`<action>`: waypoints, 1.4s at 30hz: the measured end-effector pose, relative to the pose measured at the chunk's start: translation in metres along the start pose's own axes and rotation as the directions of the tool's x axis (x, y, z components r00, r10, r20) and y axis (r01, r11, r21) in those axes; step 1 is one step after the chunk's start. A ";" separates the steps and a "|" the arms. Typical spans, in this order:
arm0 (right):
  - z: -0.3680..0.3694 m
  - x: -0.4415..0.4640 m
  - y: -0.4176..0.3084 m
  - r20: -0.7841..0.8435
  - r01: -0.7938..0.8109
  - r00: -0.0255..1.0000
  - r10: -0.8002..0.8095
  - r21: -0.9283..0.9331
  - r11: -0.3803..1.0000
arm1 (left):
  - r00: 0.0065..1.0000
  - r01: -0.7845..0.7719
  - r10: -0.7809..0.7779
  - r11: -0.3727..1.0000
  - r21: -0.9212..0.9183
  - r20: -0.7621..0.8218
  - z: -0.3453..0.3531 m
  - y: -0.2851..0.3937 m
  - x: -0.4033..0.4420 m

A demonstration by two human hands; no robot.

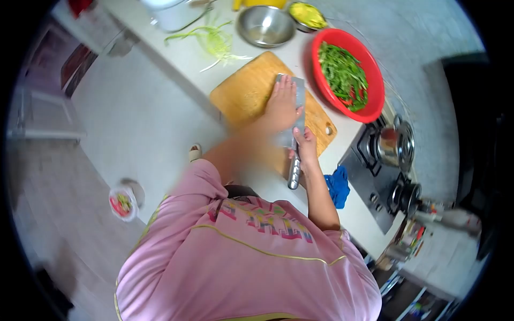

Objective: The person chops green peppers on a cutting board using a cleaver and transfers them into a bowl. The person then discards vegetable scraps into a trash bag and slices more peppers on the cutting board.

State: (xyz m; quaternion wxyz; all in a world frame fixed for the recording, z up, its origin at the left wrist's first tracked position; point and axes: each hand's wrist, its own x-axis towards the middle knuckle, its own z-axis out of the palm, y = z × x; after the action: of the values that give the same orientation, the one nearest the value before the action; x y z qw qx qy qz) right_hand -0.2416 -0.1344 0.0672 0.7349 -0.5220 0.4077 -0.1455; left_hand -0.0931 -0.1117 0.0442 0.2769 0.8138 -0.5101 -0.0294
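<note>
A wide-bladed cleaver point(294, 174) lies along the wooden cutting board point(243, 85), its metal handle pointing toward my body. My left hand point(282, 108) rests flat on the blade with its fingers stretched out toward the far end. Close to the handle, my right hand point(306, 148) grips the cleaver around the near end of the blade, thumb on top. Part of the blade is hidden under my hands. No food can be made out under the blade.
Beyond the board are vegetable scraps point(217, 45) and a steel bowl point(266, 27). A red basin point(379, 80) of cut greens stands right of it, near a bowl of yellow pieces point(307, 16). Further right are a blue cloth point(338, 186), a stove point(364, 171) and a pot point(391, 144).
</note>
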 end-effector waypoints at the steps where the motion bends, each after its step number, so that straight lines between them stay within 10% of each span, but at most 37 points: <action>1: 0.004 -0.005 0.000 0.042 0.002 0.999 0.000 -0.033 0.999 | 0.999 0.034 -0.034 0.999 -0.008 0.003 -0.009 -0.001 -0.014; 9: 0.106 -0.032 -0.005 0.406 0.097 0.914 0.012 -0.245 0.965 | 0.876 0.323 -0.315 0.946 -0.040 -0.365 -0.087 -0.057 -0.103; 19: 0.362 -0.090 0.146 0.780 0.121 0.509 0.365 -0.485 0.866 | 0.387 0.811 -0.685 0.571 -0.125 -0.617 -0.179 -0.235 -0.375; 24: 0.503 -0.143 0.280 0.743 0.178 0.376 0.553 -0.644 0.744 | 0.136 0.956 -0.812 0.259 -0.140 -0.568 -0.188 -0.334 -0.550; 28: 0.584 -0.143 0.433 0.928 0.683 0.080 0.365 -0.318 0.657 | 0.022 0.996 -0.882 0.061 -0.069 -0.470 -0.161 -0.419 -0.682; 30: 0.626 -0.170 0.472 0.685 0.359 0.189 0.703 -0.715 0.600 | -0.039 0.986 -0.920 0.030 -0.167 -0.391 -0.142 -0.457 -0.739; 35: 0.683 -0.149 0.655 0.717 0.683 -0.229 0.659 -0.364 0.633 | -0.106 0.911 -0.966 0.001 -0.411 -0.236 -0.064 -0.542 -0.872; 38: 0.711 -0.125 0.744 0.595 0.839 -0.514 0.618 0.196 0.508 | -0.176 0.850 -0.944 -0.003 -0.526 -0.278 -0.013 -0.565 -0.930; 40: 0.712 -0.131 0.761 0.611 0.892 -0.356 0.707 -0.006 0.453 | -0.267 0.795 -0.936 -0.080 -0.601 -0.228 -0.010 -0.559 -0.934; 42: 0.733 -0.166 0.704 0.405 0.520 0.168 0.899 -0.811 0.268 | -0.302 0.773 -0.937 -0.133 -0.620 -0.175 -0.006 -0.552 -0.928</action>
State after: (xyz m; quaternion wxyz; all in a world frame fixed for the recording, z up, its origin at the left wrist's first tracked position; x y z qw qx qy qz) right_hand 0.0560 0.7378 -0.3918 0.3488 -0.6985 -0.0661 0.6214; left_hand -0.0856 0.8563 -0.4335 0.4049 0.8211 0.4013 -0.0296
